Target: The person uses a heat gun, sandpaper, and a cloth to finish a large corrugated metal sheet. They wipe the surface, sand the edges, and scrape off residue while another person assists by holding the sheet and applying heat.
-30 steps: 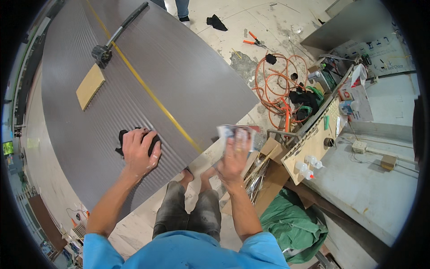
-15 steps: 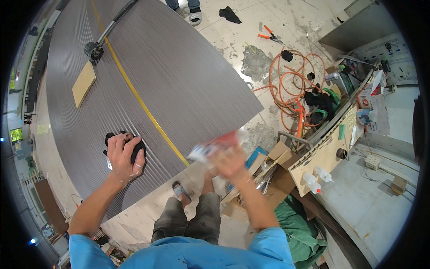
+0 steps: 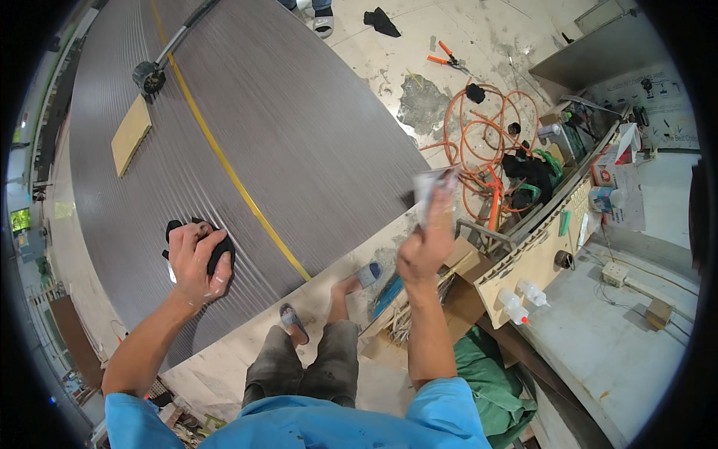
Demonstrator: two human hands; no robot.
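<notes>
My left hand (image 3: 196, 259) presses a black cloth (image 3: 218, 251) onto a large dark grey ribbed panel (image 3: 269, 127), close to the panel's near edge. A yellow line (image 3: 224, 161) runs along the panel just right of that hand. My right hand (image 3: 425, 247) is raised to the right of the panel and grips a small pale crumpled packet (image 3: 429, 187) by its lower end. Below both arms I see my own legs in dark trousers and my sandalled feet (image 3: 293, 320) on the concrete floor.
A wooden block (image 3: 131, 135) and a long-handled tool (image 3: 149, 75) lie on the far part of the panel. Orange cable coils (image 3: 486, 127), orange pliers (image 3: 443, 58), a cluttered workbench (image 3: 538, 254) with squeeze bottles, cardboard and a green cloth (image 3: 493, 374) crowd the right. Another person's feet (image 3: 321, 19) stand at the top.
My right hand has lifted the packet up and to the right, away from the panel edge. My left hand stays on the black cloth, shifted slightly along the panel.
</notes>
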